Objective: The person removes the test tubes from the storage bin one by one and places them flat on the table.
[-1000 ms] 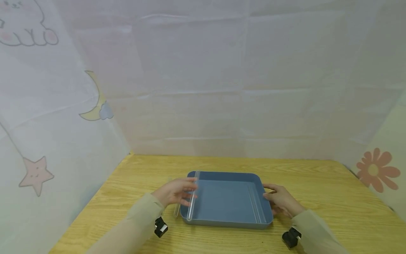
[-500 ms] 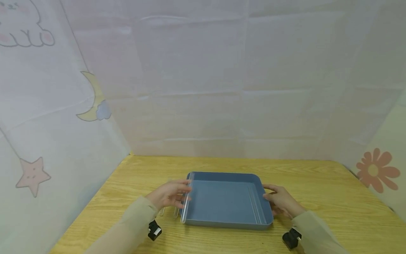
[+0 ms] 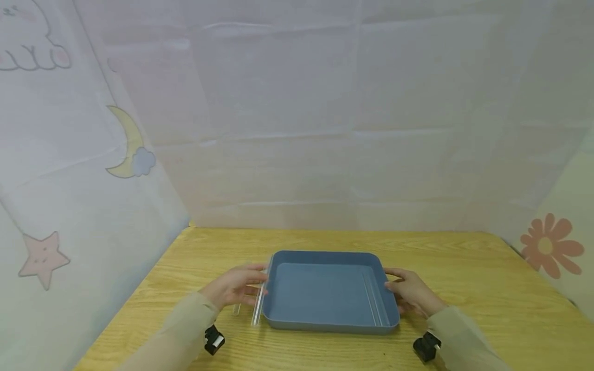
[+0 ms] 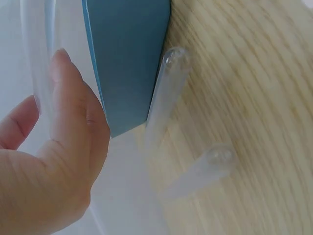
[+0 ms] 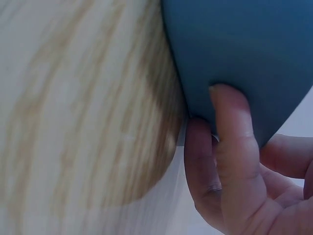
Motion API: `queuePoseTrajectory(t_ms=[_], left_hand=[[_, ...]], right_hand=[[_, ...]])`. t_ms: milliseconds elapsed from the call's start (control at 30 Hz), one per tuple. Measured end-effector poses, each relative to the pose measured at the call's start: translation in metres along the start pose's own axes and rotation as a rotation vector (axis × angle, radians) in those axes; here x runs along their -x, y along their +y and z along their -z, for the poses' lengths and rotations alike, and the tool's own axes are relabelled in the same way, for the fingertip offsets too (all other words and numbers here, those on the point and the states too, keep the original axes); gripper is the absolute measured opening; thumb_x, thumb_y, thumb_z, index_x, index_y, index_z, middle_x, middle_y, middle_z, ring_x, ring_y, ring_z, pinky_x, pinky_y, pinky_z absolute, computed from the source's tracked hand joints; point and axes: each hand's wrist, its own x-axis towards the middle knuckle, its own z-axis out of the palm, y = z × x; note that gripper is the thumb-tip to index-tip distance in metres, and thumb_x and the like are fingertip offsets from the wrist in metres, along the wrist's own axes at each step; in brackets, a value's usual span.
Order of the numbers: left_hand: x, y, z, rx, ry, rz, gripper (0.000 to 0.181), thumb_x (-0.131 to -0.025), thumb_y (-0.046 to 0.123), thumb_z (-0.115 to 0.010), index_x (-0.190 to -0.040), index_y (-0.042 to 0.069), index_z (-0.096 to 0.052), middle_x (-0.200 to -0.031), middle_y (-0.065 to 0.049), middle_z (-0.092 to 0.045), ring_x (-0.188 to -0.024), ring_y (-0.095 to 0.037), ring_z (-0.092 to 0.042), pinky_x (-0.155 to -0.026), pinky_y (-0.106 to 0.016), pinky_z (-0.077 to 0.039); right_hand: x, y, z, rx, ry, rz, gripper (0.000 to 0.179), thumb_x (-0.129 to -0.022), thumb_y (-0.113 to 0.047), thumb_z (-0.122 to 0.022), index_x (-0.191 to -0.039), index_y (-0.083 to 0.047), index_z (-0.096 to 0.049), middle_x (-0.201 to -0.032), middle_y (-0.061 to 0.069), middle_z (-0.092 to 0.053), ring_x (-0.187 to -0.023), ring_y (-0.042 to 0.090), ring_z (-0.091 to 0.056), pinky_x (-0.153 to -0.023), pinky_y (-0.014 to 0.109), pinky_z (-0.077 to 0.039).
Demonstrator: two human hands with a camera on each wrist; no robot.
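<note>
A clear test tube (image 4: pixel 38 54) is held upright-ish between the thumb and fingers of my left hand (image 3: pixel 236 286), just outside the left wall of a blue tray (image 3: pixel 320 291). In the left wrist view, two more clear tubes with rounded ends lie on the table: one tube (image 4: pixel 168 93) along the tray's wall, another tube (image 4: pixel 205 169) farther out. My right hand (image 3: pixel 413 293) grips the tray's right side; in the right wrist view its fingers (image 5: pixel 237 127) press the outer wall. Clear tubes (image 3: pixel 373 299) lie inside the tray along its right side.
The tray stands on a wood-grain table (image 3: pixel 464 288). Pale fabric (image 3: pixel 297 129) with printed figures hangs behind and at the sides. A small black device (image 3: pixel 214 340) is strapped at the left wrist, and a similar device (image 3: pixel 426 347) at the right.
My left hand has moved left with the test tube, from above the tray's left edge to outside it. The right hand and the tray stay where they were.
</note>
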Motion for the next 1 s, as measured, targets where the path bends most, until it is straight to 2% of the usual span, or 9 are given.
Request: queuePoseTrajectory(t_ms=[167, 333, 667, 1000], left_hand=[[0.004, 0.003, 0.006, -0.017, 0.019, -0.011, 0.058, -0.098, 0.009, -0.054, -0.150, -0.002, -0.031, -0.127, -0.021, -0.055, -0.101, -0.029, -0.060, -0.068, -0.034, -0.051], [0.007, 0.005, 0.011, -0.023, 0.009, -0.015, 0.058, -0.098, 0.010, -0.054, -0.150, 0.000, -0.031, -0.127, -0.018, -0.055, -0.095, -0.025, -0.062, -0.060, -0.029, -0.050], [0.016, 0.005, 0.019, -0.037, 0.019, -0.014, 0.061, -0.099, 0.012, -0.054, -0.152, 0.000, -0.027, -0.138, -0.027, -0.044, -0.102, -0.030, -0.060, -0.056, -0.026, -0.050], [0.016, 0.004, 0.030, -0.028, 0.025, 0.006, 0.060, -0.099, 0.012, -0.054, -0.152, 0.000, -0.027, -0.129, -0.023, -0.049, -0.093, -0.026, -0.059, -0.059, -0.028, -0.050]], right_hand=[[0.000, 0.000, 0.000, -0.013, -0.004, 0.010, 0.051, -0.100, 0.001, -0.047, -0.147, 0.010, -0.029, -0.102, 0.020, -0.061, -0.073, 0.024, -0.066, -0.053, 0.037, -0.054], [0.000, 0.001, 0.000, -0.015, 0.000, 0.011, 0.051, -0.100, 0.000, -0.047, -0.147, 0.009, -0.029, -0.100, 0.019, -0.062, -0.071, 0.024, -0.066, -0.053, 0.037, -0.055], [0.000, 0.001, 0.001, -0.001, -0.001, 0.005, 0.051, -0.100, -0.001, -0.048, -0.147, 0.008, -0.030, -0.099, 0.017, -0.063, -0.072, 0.023, -0.066, -0.052, 0.036, -0.054], [-0.001, 0.001, 0.003, -0.001, -0.011, -0.001, 0.052, -0.100, -0.001, -0.048, -0.147, 0.010, -0.028, -0.102, 0.019, -0.064, -0.073, 0.023, -0.066, -0.052, 0.036, -0.054]])
